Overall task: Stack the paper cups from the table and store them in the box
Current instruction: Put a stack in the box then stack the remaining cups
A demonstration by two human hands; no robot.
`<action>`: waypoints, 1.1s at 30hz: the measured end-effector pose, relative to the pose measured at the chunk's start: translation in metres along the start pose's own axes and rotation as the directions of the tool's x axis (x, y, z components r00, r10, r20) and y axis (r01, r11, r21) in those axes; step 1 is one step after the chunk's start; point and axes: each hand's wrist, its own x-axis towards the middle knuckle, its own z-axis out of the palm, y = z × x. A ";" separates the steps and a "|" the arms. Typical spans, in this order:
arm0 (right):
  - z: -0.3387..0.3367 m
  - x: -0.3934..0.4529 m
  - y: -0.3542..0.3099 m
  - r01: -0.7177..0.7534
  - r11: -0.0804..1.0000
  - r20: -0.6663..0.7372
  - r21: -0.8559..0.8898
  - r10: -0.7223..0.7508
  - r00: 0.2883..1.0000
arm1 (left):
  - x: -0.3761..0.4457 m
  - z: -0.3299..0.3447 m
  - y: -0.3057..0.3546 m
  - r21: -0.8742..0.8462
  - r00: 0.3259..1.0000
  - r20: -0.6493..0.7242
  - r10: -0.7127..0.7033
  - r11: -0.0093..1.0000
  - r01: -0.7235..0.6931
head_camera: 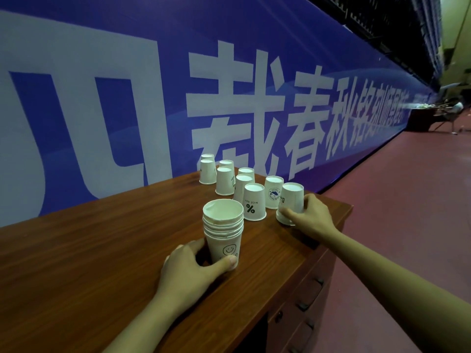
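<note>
Head view: left hand [190,270] grip closed round upright nested cup stack [223,230]; right hand [309,212] grip clasps inverted cup [291,200].

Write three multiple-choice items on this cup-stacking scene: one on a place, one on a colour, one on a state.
1. Where does the cup under the right hand stand?
A. near the table's right edge
B. inside a box
C. on the floor

2. What colour is the banner behind the table?
A. green
B. blue with white characters
C. plain yellow

3. How do the loose paper cups stand, compared with the held stack of cups?
A. all lie on their sides
B. mouth up, like the stack
C. mouth down, while the stack is mouth up

Answers:
1 A: the cup at the right hand sits by the wooden table edge.
2 B: large white characters on blue.
3 C: closed bottoms face up on the loose ones; the stack in the left hand shows an open rim.
</note>
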 end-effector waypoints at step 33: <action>-0.062 -0.058 -0.193 0.686 0.727 0.303 0.035 -0.662 0.686 | -0.002 -0.002 0.006 0.035 1.000 -0.001 0.006 0.999 -0.006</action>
